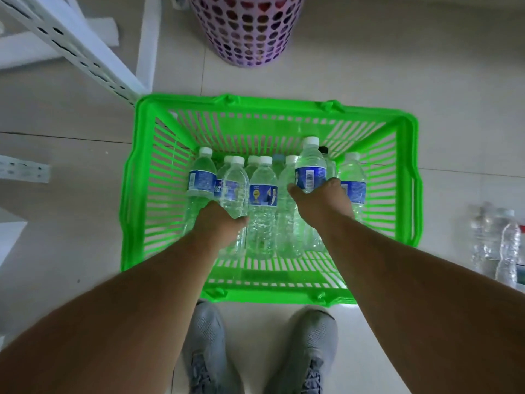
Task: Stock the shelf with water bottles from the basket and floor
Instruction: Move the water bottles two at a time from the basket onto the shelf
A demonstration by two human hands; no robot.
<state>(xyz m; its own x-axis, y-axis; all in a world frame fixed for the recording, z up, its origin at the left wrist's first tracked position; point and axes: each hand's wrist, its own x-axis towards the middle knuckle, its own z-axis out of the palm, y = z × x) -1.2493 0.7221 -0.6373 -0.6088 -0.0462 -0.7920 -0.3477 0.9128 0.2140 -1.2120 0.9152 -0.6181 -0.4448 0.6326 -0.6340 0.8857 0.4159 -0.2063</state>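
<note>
Your right hand [321, 199] grips one upright water bottle [310, 166] raised above the others in the green basket [133, 177], its long axis vertical, while your left hand [218, 223] clasps a neighbouring bottle [234, 186] lower down.

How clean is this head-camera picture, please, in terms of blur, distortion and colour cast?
Head view: the white shelf frame at upper left is streaked with motion blur; wide-angle distortion bows the green basket rim and stretches the forearms; the basket tints the bottle gripped by the right hand green; the left hand stays fairly sharp; light is soft, without hard shadows.
</note>
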